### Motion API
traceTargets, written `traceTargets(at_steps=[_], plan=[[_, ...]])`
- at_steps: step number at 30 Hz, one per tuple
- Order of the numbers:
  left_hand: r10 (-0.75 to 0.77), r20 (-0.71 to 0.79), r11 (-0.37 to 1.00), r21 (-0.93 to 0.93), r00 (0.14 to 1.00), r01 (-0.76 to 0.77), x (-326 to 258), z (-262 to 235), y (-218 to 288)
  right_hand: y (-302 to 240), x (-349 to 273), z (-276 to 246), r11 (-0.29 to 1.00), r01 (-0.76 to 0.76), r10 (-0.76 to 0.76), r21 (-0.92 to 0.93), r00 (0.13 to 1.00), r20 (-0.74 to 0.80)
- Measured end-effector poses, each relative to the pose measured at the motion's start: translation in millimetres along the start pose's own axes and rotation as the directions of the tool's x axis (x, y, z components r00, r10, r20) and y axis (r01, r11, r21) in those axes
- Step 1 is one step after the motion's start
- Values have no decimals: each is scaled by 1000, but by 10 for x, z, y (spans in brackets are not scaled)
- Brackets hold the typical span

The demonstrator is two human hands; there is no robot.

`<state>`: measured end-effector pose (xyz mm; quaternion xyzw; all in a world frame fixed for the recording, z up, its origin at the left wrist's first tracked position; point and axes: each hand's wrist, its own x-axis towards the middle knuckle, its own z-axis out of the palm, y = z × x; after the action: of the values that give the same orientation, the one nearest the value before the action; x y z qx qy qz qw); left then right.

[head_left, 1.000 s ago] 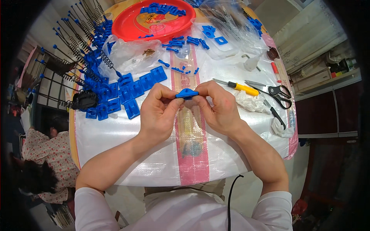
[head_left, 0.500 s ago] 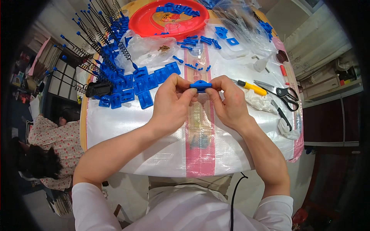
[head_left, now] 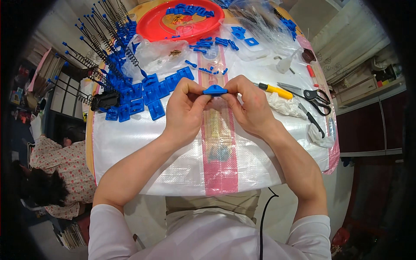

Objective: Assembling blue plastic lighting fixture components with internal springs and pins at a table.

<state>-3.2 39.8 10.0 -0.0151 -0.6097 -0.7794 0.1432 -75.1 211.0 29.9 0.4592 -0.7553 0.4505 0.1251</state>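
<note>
Head view; blue piece (head_left: 215, 90) crosswise, peaking upward

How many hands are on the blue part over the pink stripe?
2: the left hand pinches the left end of the blue part, and the right hand its right end. Some fingers are partly hidden.

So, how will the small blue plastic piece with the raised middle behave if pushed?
Probably stiff: the blue piece looks unbent between the left hand and right hand. Likely light: a pinch at each end seems enough. Perhaps slippery: its surface looks smooth.
</note>
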Motion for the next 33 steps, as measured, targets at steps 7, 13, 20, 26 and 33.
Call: traceTargets(at_steps=[7, 13, 20, 26, 33], plan=[[154, 45, 979, 126, 987, -159, -42, -89, -62, -10, -10, -8, 996, 92, -92, 5, 996, 17], [165, 44, 978, 123, 985, -170, -55, -59, -37, -10, -9, -1, 994, 110, -109, -21, 994, 5], [77, 95, 996, 39, 993, -81, -50, -65, 24, -66, 16, -67, 998, 70, -70, -2, 997, 13], [-55, 35, 997, 58, 998, 53, -45, -113, 1, -88, 23, -84, 997, -67, 70, -37, 993, 92], [-130, 119, 991, 8, 984, 131, -54, -39, 142, -71, 4, -194, 950, -298, 263, 95, 924, 276]])
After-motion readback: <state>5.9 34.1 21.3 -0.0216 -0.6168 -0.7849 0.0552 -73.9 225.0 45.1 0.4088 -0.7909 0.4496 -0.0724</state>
